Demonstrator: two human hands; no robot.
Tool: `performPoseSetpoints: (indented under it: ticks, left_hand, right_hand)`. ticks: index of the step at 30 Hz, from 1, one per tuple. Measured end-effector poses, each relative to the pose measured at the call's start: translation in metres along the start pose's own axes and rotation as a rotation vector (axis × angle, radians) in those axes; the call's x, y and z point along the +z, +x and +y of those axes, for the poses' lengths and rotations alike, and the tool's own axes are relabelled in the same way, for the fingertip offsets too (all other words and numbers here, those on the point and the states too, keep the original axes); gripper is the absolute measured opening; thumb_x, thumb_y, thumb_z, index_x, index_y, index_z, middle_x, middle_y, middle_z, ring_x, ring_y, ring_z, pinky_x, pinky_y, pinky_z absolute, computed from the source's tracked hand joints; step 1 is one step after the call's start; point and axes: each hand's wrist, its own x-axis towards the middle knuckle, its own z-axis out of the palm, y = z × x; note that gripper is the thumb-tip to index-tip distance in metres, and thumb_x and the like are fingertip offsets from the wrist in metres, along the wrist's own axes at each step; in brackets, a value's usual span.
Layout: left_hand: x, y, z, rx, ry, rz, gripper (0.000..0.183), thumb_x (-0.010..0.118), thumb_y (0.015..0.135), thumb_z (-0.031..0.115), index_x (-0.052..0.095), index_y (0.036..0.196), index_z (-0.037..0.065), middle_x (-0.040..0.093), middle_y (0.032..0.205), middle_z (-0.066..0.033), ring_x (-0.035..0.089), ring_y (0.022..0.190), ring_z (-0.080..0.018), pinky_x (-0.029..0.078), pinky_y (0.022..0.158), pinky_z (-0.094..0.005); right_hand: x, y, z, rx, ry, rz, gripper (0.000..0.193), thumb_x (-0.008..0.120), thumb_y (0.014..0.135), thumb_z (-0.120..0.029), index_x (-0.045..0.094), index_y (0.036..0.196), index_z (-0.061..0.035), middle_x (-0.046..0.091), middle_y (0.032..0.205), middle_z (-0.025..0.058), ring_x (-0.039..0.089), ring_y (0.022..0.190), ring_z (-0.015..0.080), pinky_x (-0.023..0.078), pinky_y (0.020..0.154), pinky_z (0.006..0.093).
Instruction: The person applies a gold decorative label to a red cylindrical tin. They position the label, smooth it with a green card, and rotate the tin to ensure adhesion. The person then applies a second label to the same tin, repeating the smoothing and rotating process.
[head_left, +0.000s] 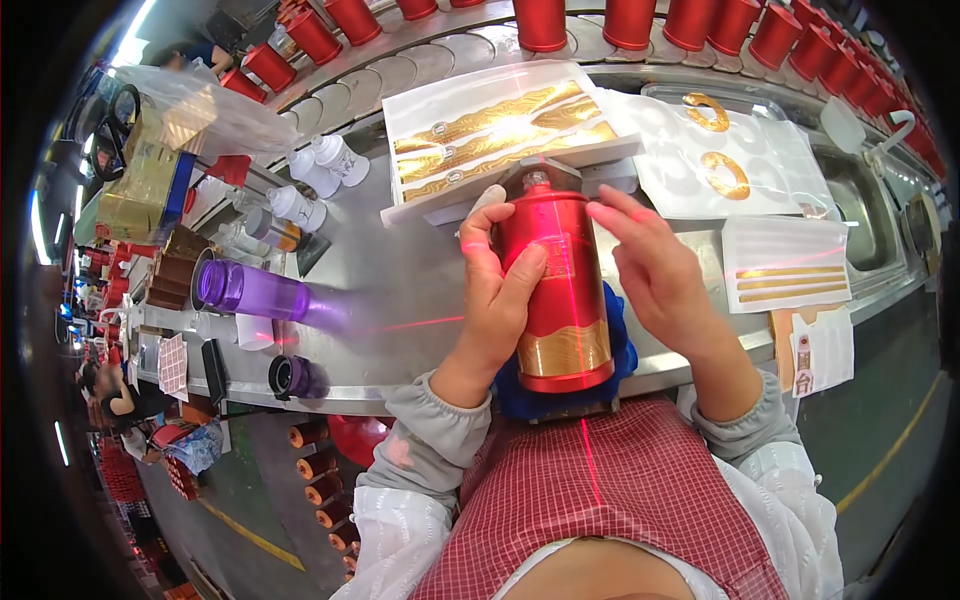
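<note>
Lying on a blue pad (pixel 621 335) at the bench's (pixel 400 300) near edge, the red bottle (pixel 556 290) is being gripped by the left hand (pixel 495 300) so it stays put, while the right hand (pixel 655 265) is resting open against its side.

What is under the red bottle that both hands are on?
The red bottle lies on a blue cushioned cradle, whose edges show past its right side and base, at the metal worktable's near edge. The left hand and bottle cover the rest of the cradle.
</note>
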Motion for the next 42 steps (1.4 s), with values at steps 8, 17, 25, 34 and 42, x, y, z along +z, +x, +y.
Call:
performPoseSetpoints:
  ticks: [8,17,25,34,42]
  left_hand:
    - [-0.014,0.001,-0.003,0.074,0.066,0.0,0.037,0.055,0.092,0.01,0.045,0.126,0.001,0.032,0.146,-0.0187,0.033,0.135,-0.0246,0.025,0.113,-0.0369]
    - [-0.023,0.006,0.008,0.041,0.254,-0.17,0.039,0.056,0.09,0.009,0.045,0.127,0.001,0.047,0.13,-0.0119,0.044,0.123,-0.0193,0.033,0.107,-0.0331]
    - [-0.021,0.008,0.018,0.079,0.349,-0.157,0.01,0.059,0.089,0.007,0.058,0.098,0.003,0.058,0.104,-0.0084,0.051,0.099,-0.0166,0.039,0.09,-0.031]
    - [-0.003,0.01,0.056,0.366,0.872,-0.152,0.013,0.061,0.086,0.011,0.06,0.096,0.003,0.062,0.097,-0.0112,0.053,0.097,-0.0211,0.04,0.089,-0.032]
    - [-0.004,0.013,0.054,0.133,0.621,-0.142,0.011,0.061,0.089,0.016,0.062,0.091,0.005,0.061,0.088,-0.0059,0.051,0.09,-0.0204,0.037,0.087,-0.0332]
  right_hand:
    - [-0.021,0.018,-0.004,0.341,0.495,-0.146,0.024,0.048,0.094,0.001,0.063,0.113,-0.0032,0.065,0.102,0.0047,0.059,0.092,0.0075,0.052,0.069,0.023]
    - [-0.017,0.034,-0.002,0.334,0.469,-0.302,0.024,0.051,0.093,-0.001,0.064,0.112,-0.0022,0.064,0.099,0.0024,0.059,0.092,0.0088,0.048,0.081,0.0246]
    - [-0.026,0.032,-0.001,0.036,0.352,-0.222,0.026,0.062,0.088,-0.005,0.063,0.115,-0.0034,0.06,0.125,0.0147,0.061,0.098,0.0196,0.049,0.085,0.0301]
    - [-0.006,0.042,-0.012,-0.306,-0.127,-0.161,0.02,0.075,0.078,-0.013,0.062,0.092,-0.0056,0.056,0.128,0.016,0.053,0.118,0.034,0.045,0.095,0.0421]
    - [-0.014,0.04,-0.007,0.023,0.177,-0.191,0.012,0.068,0.086,-0.015,0.061,0.088,-0.0045,0.06,0.119,0.0148,0.06,0.103,0.025,0.052,0.071,0.0352]
